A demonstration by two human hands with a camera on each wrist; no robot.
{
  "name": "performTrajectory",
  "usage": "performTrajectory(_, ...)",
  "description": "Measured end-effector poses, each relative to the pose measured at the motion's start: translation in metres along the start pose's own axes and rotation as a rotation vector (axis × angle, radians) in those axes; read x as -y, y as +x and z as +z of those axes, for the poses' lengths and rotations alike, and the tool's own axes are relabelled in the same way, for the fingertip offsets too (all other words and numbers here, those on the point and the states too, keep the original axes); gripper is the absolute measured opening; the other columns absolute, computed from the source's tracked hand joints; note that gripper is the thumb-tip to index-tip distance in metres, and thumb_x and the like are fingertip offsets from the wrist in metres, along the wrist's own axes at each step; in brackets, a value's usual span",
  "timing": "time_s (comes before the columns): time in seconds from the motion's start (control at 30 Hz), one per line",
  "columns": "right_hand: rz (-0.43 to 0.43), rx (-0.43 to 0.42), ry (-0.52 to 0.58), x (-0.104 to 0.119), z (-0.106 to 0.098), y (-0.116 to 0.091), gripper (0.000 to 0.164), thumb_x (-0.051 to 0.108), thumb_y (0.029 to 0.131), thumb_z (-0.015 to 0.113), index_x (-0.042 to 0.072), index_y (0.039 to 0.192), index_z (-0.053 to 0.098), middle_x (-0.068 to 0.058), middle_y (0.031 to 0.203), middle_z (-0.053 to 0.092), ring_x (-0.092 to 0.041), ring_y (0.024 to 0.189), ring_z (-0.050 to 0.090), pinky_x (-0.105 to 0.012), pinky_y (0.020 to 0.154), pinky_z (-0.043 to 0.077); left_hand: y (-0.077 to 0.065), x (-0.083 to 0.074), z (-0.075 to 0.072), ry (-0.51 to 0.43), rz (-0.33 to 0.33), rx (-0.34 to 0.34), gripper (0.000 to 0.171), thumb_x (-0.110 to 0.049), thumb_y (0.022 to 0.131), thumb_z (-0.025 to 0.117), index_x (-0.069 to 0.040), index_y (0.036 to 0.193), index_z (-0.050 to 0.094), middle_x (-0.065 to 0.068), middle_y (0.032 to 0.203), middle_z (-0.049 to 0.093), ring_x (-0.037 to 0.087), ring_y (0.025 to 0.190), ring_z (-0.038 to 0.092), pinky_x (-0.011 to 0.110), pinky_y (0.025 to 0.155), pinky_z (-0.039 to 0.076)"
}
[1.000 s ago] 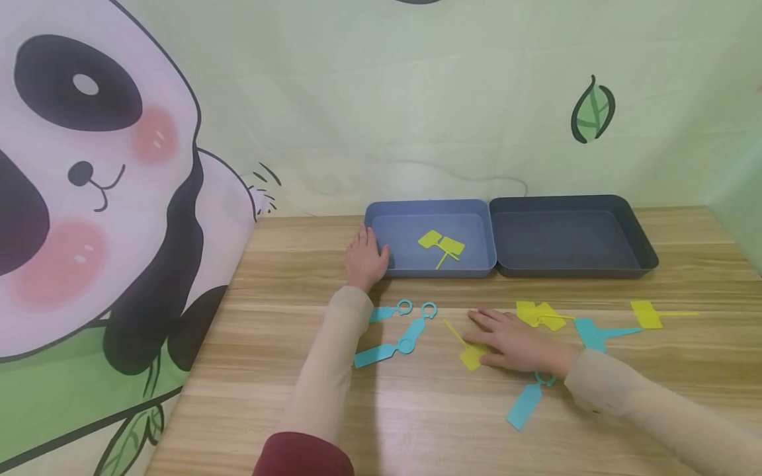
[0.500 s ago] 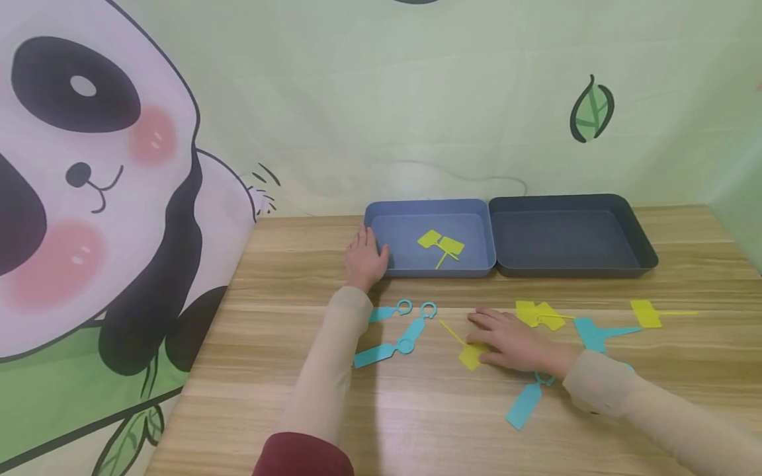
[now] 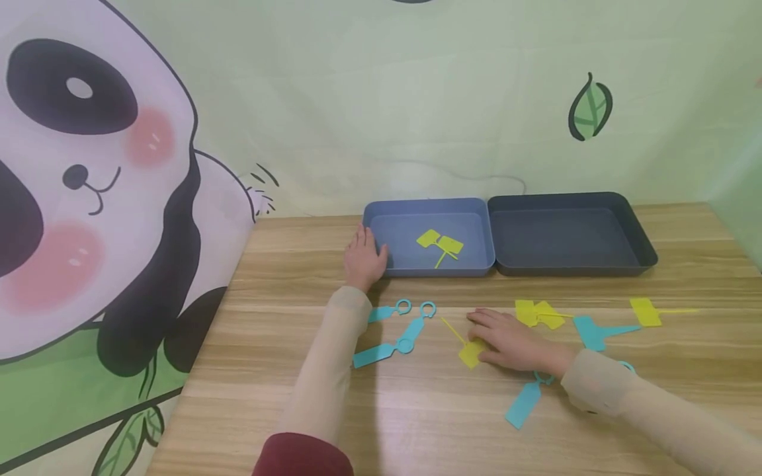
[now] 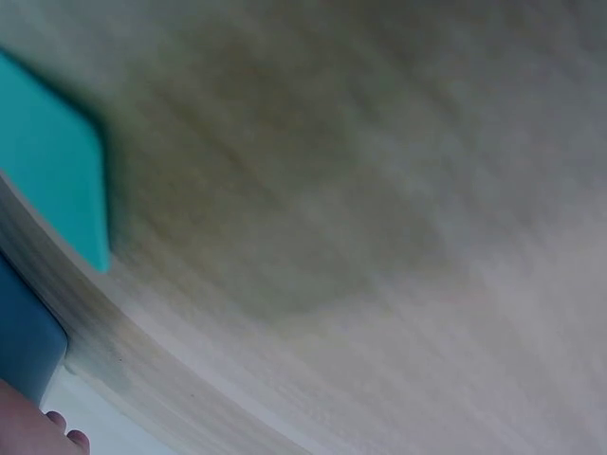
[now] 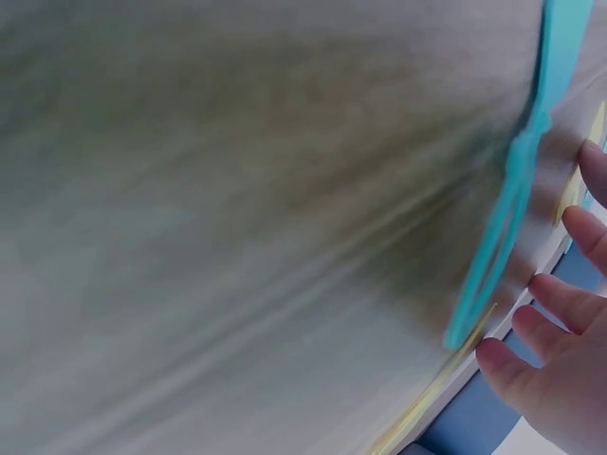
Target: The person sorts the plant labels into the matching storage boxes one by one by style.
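My left hand [image 3: 363, 260] rests against the left side of the blue tray [image 3: 395, 228], fingers straight along its wall and thumb at the near corner. Inside that tray lie two yellow tags [image 3: 449, 245] with thin stems. Palm down, my right hand [image 3: 514, 342] rests low over the table, its fingers spread and loosely bent. Its thumb and index finger are at the right edge of a yellow tag [image 3: 469, 354], whose stem points up and left. In the right wrist view the fingertips [image 5: 498, 355] are apart, near a light-blue ring tag [image 5: 522, 171].
A dark grey tray [image 3: 556, 235] stands against the blue one. Light-blue ring tags [image 3: 412, 328] lie left of centre, another [image 3: 524, 404] below the right hand. To the right are yellow tags [image 3: 525, 312], a light-blue stemmed tag [image 3: 591, 334] and a lone yellow tag [image 3: 645, 312].
The yellow tag by my right hand has shifted slightly left. My right sleeve has moved a little, and a light-blue ring now shows beside it. My left hand stays in place.
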State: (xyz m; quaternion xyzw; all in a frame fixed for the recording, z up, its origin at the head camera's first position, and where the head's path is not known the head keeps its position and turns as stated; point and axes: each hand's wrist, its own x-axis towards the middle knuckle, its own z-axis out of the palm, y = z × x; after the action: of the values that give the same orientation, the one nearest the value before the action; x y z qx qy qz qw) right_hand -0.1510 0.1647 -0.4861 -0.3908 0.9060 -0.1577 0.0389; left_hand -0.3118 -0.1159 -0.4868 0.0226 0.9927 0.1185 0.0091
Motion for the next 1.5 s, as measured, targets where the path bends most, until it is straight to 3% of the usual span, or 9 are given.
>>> performTrajectory(0.5, 0.077, -0.027, 0.019, -0.002, 0.002, -0.002, 0.033, 0.028, 0.077, 0.065, 0.008, 0.102, 0.059, -0.02, 0.128, 0.047, -0.037, 0.119, 0.041, -0.051, 0.097, 0.035, 0.0, 0.001, 0.001, -0.007, 0.003, -0.004, 0.065, -0.042, 0.092, 0.029, -0.001, 0.14, 0.016, 0.014, 0.149, 0.008, 0.028, 0.136, 0.015, 0.042, 0.111, 0.018)
performTrajectory(0.77, 0.074, -0.073, 0.018, -0.002, 0.002, -0.002, 0.027, 0.025, 0.073, 0.069, 0.008, 0.092, 0.06, -0.021, 0.122, 0.05, -0.037, 0.115, 0.044, -0.05, 0.094, 0.039, 0.001, 0.002, 0.002, -0.021, 0.001, -0.002, 0.065, -0.042, 0.092, 0.029, -0.001, 0.14, 0.016, 0.013, 0.149, 0.007, 0.026, 0.137, 0.012, 0.041, 0.111, 0.016)
performTrajectory(1.2, 0.13, -0.032, 0.033, -0.007, -0.001, 0.003, 0.026, 0.031, 0.071, 0.07, 0.013, 0.08, 0.055, -0.023, 0.124, 0.048, -0.038, 0.114, 0.045, -0.05, 0.092, 0.04, 0.002, 0.002, 0.002, -0.012, 0.005, -0.009, 0.065, -0.042, 0.092, 0.029, 0.0, 0.14, 0.016, 0.014, 0.149, 0.008, 0.027, 0.136, 0.013, 0.041, 0.111, 0.016)
performTrajectory(1.33, 0.163, -0.021, 0.06, -0.009, -0.007, 0.009, 0.041, 0.033, 0.072, 0.069, 0.006, 0.1, 0.057, -0.023, 0.126, 0.046, -0.039, 0.116, 0.043, -0.051, 0.095, 0.037, 0.003, 0.001, 0.001, -0.011, 0.0, 0.001, 0.065, -0.042, 0.092, 0.028, 0.0, 0.14, 0.015, 0.014, 0.149, 0.007, 0.027, 0.136, 0.013, 0.041, 0.111, 0.016)
performTrajectory(1.4, 0.176, -0.008, 0.075, -0.011, -0.011, 0.013, 0.059, 0.034, 0.071, 0.07, 0.003, 0.118, 0.051, -0.023, 0.13, 0.042, -0.04, 0.12, 0.039, -0.053, 0.097, 0.034, 0.003, 0.001, 0.001, -0.015, -0.001, -0.001, 0.065, -0.041, 0.092, 0.029, 0.0, 0.14, 0.016, 0.014, 0.149, 0.008, 0.027, 0.136, 0.014, 0.041, 0.111, 0.016)
performTrajectory(1.5, 0.185, 0.057, 0.099, -0.014, -0.015, 0.017, 0.081, 0.041, 0.067, 0.071, 0.006, 0.132, 0.038, -0.023, 0.137, 0.033, -0.042, 0.126, 0.028, -0.06, 0.097, 0.028, 0.002, 0.001, 0.001, -0.016, -0.001, -0.001, 0.065, -0.042, 0.092, 0.029, 0.0, 0.14, 0.016, 0.014, 0.149, 0.008, 0.027, 0.136, 0.015, 0.041, 0.111, 0.016)
